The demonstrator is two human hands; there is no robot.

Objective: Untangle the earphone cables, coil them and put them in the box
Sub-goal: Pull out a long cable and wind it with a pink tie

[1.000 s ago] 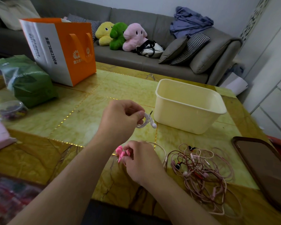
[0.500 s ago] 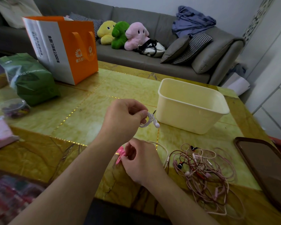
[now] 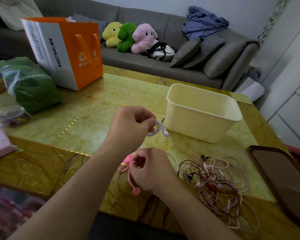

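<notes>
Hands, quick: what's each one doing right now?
Left hand: pinches the coiled white earphone cable.
Right hand: fingers curled round the pink earphone cable.

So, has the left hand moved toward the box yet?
No. The left hand, gripping the white coil, stays just short of the box's near left corner.

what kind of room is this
Most likely a home living room. A grey sofa with three plush toys and cushions runs behind a glossy yellow-green coffee table, which holds an orange shopping bag and other household clutter.
</notes>
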